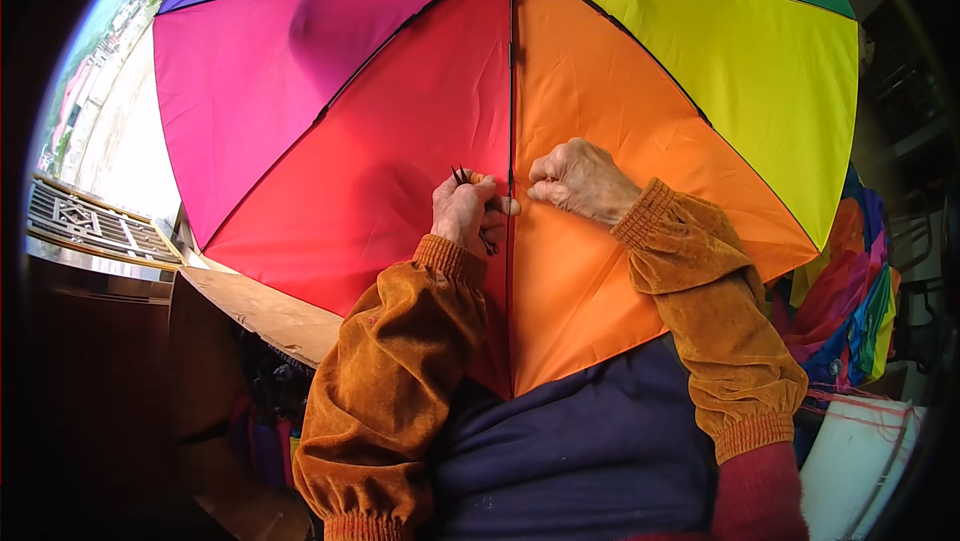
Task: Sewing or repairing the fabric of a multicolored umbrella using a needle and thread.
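An open rainbow umbrella (610, 91) lies across my lap with its inner side and black ribs facing me. One rib (513, 71) runs straight down the middle, between the red and orange panels. On the red side, my left hand (463, 211) is closed around small dark scissors (461, 176), and its fingers reach the rib. My right hand (585, 181) is pinched just right of the rib, over the orange panel. Whatever its fingertips hold is too small to make out. Brown corduroy sleeve covers (395, 371) are on both forearms.
A heap of colourful umbrella cloth (850, 291) sits to the right, above a white box-like object (860, 461) with reddish threads on it. At the left are a metal railing (95, 226) and a brown board (265, 311) by the umbrella's edge. Dark blue cloth (590, 441) covers my lap.
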A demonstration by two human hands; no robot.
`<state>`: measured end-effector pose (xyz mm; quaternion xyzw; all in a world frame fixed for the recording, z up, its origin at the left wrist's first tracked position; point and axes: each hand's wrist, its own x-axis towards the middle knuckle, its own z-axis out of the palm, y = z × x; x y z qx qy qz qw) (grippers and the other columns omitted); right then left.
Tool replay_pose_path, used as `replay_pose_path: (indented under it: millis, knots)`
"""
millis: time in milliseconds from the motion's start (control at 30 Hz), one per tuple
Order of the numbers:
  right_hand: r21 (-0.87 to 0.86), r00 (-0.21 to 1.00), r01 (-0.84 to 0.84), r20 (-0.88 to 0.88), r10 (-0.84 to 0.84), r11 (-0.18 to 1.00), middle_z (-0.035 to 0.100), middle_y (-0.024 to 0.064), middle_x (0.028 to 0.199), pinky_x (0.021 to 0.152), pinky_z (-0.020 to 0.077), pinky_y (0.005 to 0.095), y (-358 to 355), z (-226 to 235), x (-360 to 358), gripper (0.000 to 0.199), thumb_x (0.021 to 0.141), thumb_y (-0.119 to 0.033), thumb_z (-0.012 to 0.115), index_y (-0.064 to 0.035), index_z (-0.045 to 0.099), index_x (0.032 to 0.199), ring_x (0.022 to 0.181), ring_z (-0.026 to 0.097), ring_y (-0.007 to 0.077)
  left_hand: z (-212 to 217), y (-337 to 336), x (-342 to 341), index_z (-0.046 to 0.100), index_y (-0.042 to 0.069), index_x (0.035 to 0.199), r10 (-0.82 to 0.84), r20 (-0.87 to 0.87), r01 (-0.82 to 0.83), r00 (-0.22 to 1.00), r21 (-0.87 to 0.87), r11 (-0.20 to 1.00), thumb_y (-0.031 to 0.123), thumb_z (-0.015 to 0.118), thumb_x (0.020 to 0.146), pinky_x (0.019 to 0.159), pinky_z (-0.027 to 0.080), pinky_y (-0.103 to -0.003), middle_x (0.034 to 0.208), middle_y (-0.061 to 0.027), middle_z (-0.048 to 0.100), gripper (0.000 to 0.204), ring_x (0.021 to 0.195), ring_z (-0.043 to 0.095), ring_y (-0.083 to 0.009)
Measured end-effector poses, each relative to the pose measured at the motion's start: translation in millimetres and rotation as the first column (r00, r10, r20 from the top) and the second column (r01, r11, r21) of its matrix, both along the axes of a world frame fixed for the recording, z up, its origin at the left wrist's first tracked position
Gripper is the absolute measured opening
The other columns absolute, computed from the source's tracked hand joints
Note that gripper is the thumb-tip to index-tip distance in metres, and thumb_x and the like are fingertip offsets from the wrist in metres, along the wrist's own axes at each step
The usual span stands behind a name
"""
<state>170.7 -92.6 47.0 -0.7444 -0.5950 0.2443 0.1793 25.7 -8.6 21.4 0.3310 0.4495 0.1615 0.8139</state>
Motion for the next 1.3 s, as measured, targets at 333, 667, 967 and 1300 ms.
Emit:
replay_pose_path:
  millis: [333, 667, 967, 1300]
  knots:
    - [0.263, 0.969, -0.138, 0.236, 0.076, 0.955, 0.054, 0.0109, 0.073, 0.061, 0.0461, 0.0377, 4, -22, -10, 0.006, 0.073, -0.007, 0.058, -0.0012, 0.061, 0.074, 0.067, 0.057, 0.0283, -12, 7, 1, 0.051, 0.007, 0.079, -0.147, 0.097, 0.148, 0.984, -0.004, 0.989, 0.009, 0.05, 0.087, 0.036, 0.023, -0.02, 0.063, -0.0039, 0.054, 0.008, 0.04, 0.029, -0.0036]
    - [0.49, 0.965, -0.201, 0.248, 0.085, 0.848, 0.052, 0.0095, 0.098, 0.062, 0.0443, 0.0353, -4, -2, 3, 0.015, 0.071, 0.002, 0.055, 0.001, 0.047, 0.058, 0.07, 0.055, 0.0253, -9, 3, 1, 0.05, 0.007, 0.079, -0.07, 0.109, 0.073, 0.992, -0.026, 0.997, 0.012, 0.05, 0.088, 0.035, 0.024, -0.021, 0.062, -0.0092, 0.056, 0.01, 0.039, 0.03, -0.0049]
    - [0.381, 0.988, -0.11, 0.147, 0.058, 0.918, 0.05, 0.0083, 0.103, 0.066, 0.0446, 0.0345, -2, -2, 0, 0.011, 0.071, 0.002, 0.055, 0.0035, 0.05, 0.062, 0.076, 0.056, 0.0272, 5, -1, 3, 0.054, 0.006, 0.081, -0.144, -0.152, 0.188, 0.978, 0.335, 0.923, 0.015, 0.053, 0.084, 0.037, 0.032, -0.021, 0.06, -0.0118, 0.059, 0.01, 0.034, 0.035, -0.0066]
    - [0.377, 0.997, -0.079, 0.049, 0.066, 0.923, 0.051, 0.0068, 0.108, 0.068, 0.0458, 0.0362, 1, 0, -3, 0.008, 0.073, -0.001, 0.054, 0.003, 0.058, 0.068, 0.072, 0.059, 0.0254, -11, 4, 11, 0.063, 0.004, 0.087, -0.108, -0.164, 0.19, 0.981, 0.932, 0.31, 0.006, 0.059, 0.073, 0.053, 0.043, -0.03, 0.058, -0.0101, 0.056, 0.014, 0.053, 0.055, -0.0179]
